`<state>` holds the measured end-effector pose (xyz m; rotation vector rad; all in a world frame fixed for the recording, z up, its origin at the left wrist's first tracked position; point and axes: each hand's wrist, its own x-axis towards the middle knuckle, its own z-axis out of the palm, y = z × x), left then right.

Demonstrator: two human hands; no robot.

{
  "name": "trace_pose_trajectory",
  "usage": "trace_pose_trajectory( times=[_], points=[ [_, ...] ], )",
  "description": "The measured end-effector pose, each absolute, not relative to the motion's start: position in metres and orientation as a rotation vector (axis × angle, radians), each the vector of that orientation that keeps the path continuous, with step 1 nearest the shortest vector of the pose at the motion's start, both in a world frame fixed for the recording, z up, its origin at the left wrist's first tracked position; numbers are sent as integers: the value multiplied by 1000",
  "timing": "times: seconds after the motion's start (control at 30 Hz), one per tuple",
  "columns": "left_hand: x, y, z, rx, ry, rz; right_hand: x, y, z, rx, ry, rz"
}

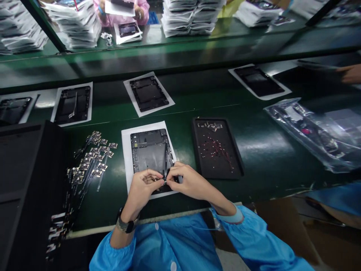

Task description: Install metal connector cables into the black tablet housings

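A black tablet housing (149,150) lies on a white sheet (127,165) in front of me. Over its lower edge, my left hand (145,188) and my right hand (184,180) meet, thumbs and forefingers pinched close together. Between the fingertips is a small circuit board with a dark flat ribbon cable (166,158) running up along the housing's right side. Both hands appear closed on this small board, though the fingers hide most of it. A short thin wire rises near my left fingers.
Several small circuit boards with ribbon cables (97,154) are heaped at left, beside a black box (36,180). A black tray (239,165) holds thin red-wired parts. More housings (149,94) lie on sheets behind. A plastic bag (316,135) lies right. Co-workers' hands show at the back and far right.
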<state>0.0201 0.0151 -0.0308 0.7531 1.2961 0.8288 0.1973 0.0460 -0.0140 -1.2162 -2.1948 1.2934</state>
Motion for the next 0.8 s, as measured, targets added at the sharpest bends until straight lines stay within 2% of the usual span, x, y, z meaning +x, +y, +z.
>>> trace_pose_trajectory(
  times=[0.5,0.8],
  points=[
    [22,15,-33,782,1300,813,200,48,-13,-1204,-2282,1316],
    [19,16,-31,732,1238,810,207,49,-21,-1118,-2037,1470]
  ],
)
